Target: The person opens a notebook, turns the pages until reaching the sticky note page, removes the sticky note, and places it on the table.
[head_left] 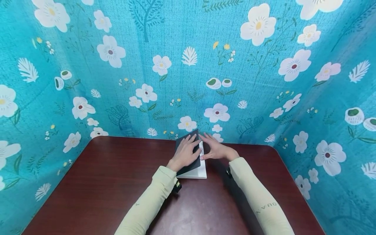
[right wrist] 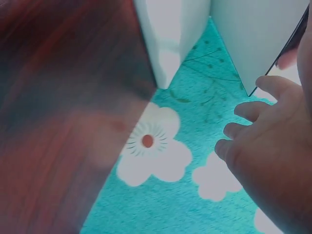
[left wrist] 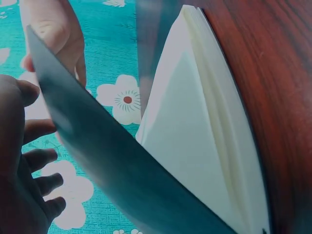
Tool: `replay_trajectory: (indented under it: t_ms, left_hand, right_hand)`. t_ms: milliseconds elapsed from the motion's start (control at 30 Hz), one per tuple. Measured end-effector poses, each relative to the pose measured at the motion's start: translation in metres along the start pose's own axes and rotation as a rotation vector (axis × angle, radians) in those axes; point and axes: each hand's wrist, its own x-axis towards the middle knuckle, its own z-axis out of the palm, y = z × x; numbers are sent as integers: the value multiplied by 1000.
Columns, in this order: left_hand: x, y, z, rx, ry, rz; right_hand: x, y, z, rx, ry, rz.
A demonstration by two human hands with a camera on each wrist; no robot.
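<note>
A book (head_left: pixel 192 173) with a dark cover (left wrist: pixel 102 141) and white pages (left wrist: pixel 180 126) lies near the table's far edge. Its cover is lifted at a slant, with pages showing beneath. My left hand (head_left: pixel 187 153) is spread over the cover's outer face, its fingertips (left wrist: pixel 46 129) right at the surface in the left wrist view. On the other side, my right hand (head_left: pixel 216 148) is beside the raised edge, thumb and fingers apart and gently bent. In the right wrist view its fingertips (right wrist: pixel 265 80) are at the cover's corner, above the page block (right wrist: pixel 165 44).
The book rests on a dark reddish-brown wooden table (head_left: pixel 111 182). A turquoise flowered curtain (head_left: pixel 176 91) hangs close behind the table and along both sides. Dark wrist bands (head_left: pixel 177 186) show at the sleeve cuffs.
</note>
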Motion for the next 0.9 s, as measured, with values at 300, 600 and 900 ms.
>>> replay_trajectory:
  t_ms: [300, 600, 900]
  left_hand:
    - [-3, 0, -16, 21, 62, -8]
    - [-11, -8, -30, 28, 68, -19]
    - [-19, -20, -41, -52, 68, -36]
  right_hand:
    - [7, -11, -3, -10, 24, -33]
    - [8, -15, 7, 6, 71, -46]
    - [4, -7, 23, -68, 59, 28]
